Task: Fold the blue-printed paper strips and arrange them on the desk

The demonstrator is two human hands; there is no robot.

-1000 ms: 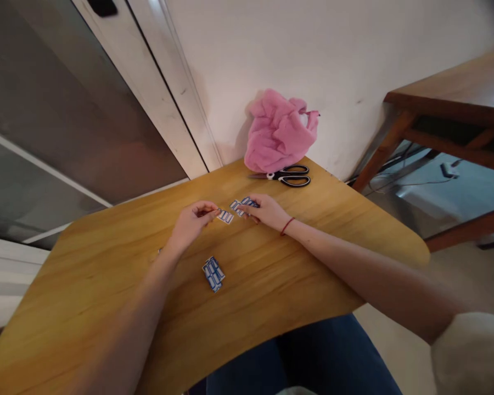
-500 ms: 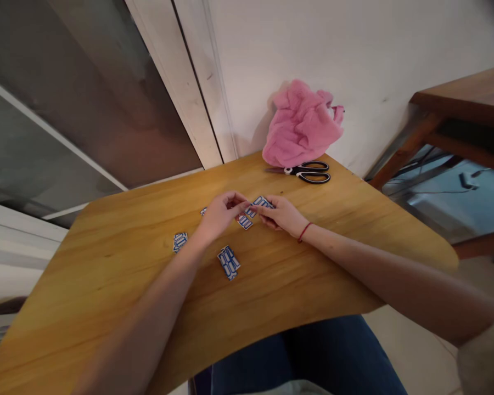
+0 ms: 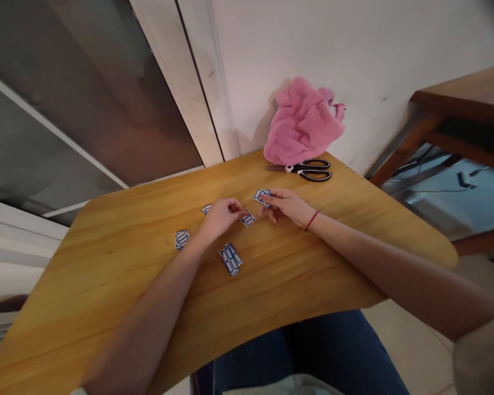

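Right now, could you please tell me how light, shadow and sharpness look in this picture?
Head view: soft, dim light, with a faint shadow on the wall beside the pink cloth; head view: the left forearm blurs toward the bottom, and the near edge of the table looks bowed; head view: the nearest card pile shows blue outlines, any finer print unreadable.

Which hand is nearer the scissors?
Right. The right hand is just below the scissors in view; the left hand is farther off, down and to their left.

Thin red bracelet [image 3: 312,221] round the right wrist [image 3: 304,215] — pale sleeve [image 3: 482,354] at four o'clock, dark blue trousers [image 3: 333,348] at five, pale hem [image 3: 280,385] at six.
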